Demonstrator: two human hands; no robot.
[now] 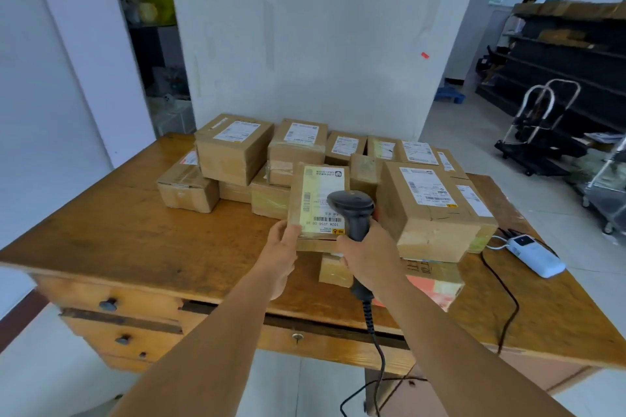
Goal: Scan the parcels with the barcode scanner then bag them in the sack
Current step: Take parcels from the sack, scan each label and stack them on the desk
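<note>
— Over the near edge of the worn wooden desk point(111, 227), what are the two hands doing?

— Both bare forearms reach forward side by side. The left hand point(283, 252) grips the near left corner of a flat brown cardboard parcel with a white and yellow shipping label point(318, 203), thumb on top at the label's edge, tilting the parcel's face up towards us. The right hand point(367, 256) is wrapped round the handle of a black pistol-shaped barcode scanner point(352, 210), whose head sits just over the lower right of that label. Its black cable point(376, 349) hangs down past the desk front.

— How many parcels?

— I count roughly a dozen brown boxes point(233, 149) stacked behind and beside the held one, all labelled on top; some are half hidden, so I cannot give an exact figure. One large box point(433, 210) stands just right of the scanner.

— Anything else?

— One white handheld device point(535, 252) lies at the desk's right edge with a cord attached. One black folding trolley point(542, 125) stands on the tiled floor further right.
</note>
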